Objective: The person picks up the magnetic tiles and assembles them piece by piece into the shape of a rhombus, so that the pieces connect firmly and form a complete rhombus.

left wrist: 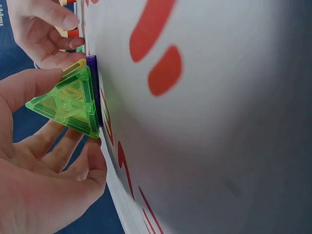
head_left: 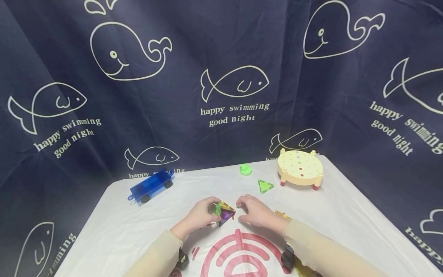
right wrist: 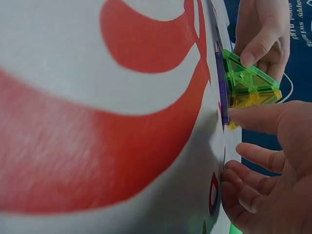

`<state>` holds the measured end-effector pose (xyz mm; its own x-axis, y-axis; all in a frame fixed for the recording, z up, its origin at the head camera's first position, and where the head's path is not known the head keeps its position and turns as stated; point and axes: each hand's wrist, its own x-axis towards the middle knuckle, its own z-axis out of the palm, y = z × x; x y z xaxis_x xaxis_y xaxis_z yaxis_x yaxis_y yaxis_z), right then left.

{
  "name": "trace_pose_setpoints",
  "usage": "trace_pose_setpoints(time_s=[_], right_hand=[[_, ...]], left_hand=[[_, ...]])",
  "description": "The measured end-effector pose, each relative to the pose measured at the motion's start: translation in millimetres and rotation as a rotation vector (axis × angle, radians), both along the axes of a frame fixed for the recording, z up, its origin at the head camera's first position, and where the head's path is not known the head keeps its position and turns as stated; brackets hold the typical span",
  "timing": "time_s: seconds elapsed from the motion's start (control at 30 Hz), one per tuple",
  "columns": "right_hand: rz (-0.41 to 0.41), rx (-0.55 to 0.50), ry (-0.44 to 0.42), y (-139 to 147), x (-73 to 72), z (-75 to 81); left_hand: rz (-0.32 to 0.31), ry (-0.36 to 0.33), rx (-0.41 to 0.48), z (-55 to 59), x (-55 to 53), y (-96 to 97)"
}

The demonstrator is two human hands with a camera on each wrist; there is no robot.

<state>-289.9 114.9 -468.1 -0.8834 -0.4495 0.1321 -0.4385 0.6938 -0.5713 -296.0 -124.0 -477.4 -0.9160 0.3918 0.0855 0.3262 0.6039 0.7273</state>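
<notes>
First: State the position.

Second: Three clear plastic triangular tiles are joined near the table's front. The purple tile (head_left: 226, 216) lies flat on the white tablecloth (head_left: 197, 184); the green tile (left wrist: 73, 97) and yellow tile (right wrist: 254, 100) rise from it.

First: Hands?

Second: The left hand (head_left: 200, 214) grips the green tile between thumb and fingers. The right hand (head_left: 257, 212) holds nothing; its fingers are loosely bent just beside the yellow tile. Contact cannot be confirmed.

First: Step in hand?

Second: In my judgement, settling the raised tiles edge to edge.

First: And the next move?

Second: It likely calls for light right-hand support before the left lets go. A loose green triangle (head_left: 265, 186) lies beyond the hands, should another face be wanted.
</notes>
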Motion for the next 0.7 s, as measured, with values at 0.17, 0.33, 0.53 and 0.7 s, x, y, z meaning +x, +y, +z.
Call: trace_pose_setpoints(time_s=[0.17,0.33,0.53,0.7], right_hand=[[0.035,-0.019,0.026,11.5,1.1,-0.1],[0.052,-0.038,0.047,24.9,6.7,4.3],[0.057,0.002,0.099,46.1,19.7,10.4],[0.005,0.049,0.067,67.6,33.0,12.2]], left_hand=[[0.026,0.075,-0.044,-0.5,0.5,-0.6],[0.105,0.111,-0.088,2.1,5.0,-9.0],[0.203,0.085,-0.103,5.6,12.0,-22.4],[0.269,0.084,-0.132,5.6,15.3,-29.7]])
